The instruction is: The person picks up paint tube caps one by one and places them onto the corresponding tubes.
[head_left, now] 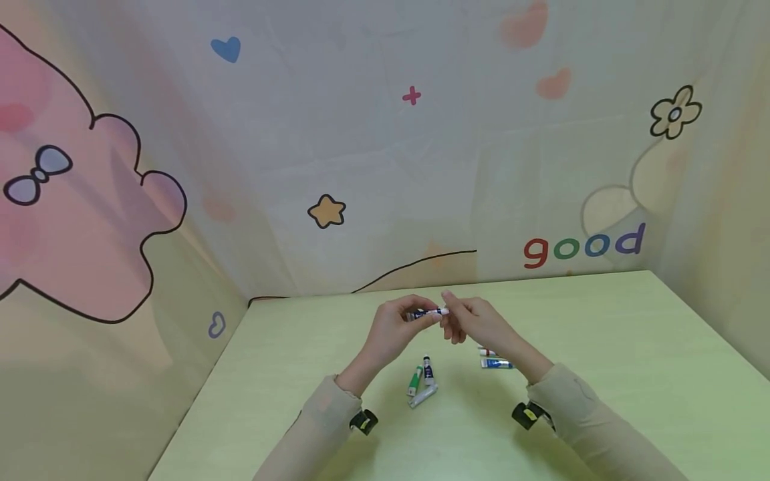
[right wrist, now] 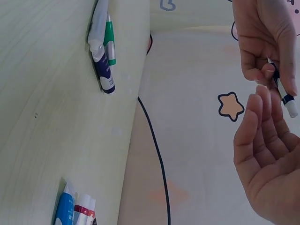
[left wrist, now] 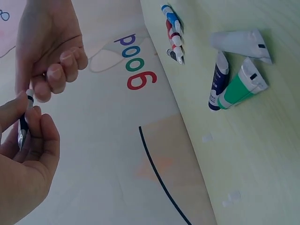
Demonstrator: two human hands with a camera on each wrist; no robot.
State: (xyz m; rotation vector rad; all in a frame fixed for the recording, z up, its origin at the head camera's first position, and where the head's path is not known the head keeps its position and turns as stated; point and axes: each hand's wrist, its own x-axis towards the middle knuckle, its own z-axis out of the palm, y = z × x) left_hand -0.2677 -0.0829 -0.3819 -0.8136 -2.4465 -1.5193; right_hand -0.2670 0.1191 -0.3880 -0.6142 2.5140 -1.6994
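My left hand (head_left: 388, 334) pinches a small paint tube (head_left: 427, 312) between thumb and fingers, above the far part of the table. The tube is white and dark blue; its white cap (right wrist: 293, 109) points toward my right hand (head_left: 486, 329). In the right wrist view, the right hand's fingers (right wrist: 255, 119) are loosely bent beside the capped end, with nothing gripped. Nearer on the table lie a green tube (left wrist: 241, 86), a dark blue tube (left wrist: 219, 82) and a pale grey tube (left wrist: 239, 43), close together.
Below the right forearm lie a blue tube (head_left: 496, 363) and a white tube with a red band (head_left: 486, 351), partly hidden by the arm. A patterned curtain (head_left: 373, 167) hangs behind the pale green table (head_left: 271, 401), with more fabric at both sides.
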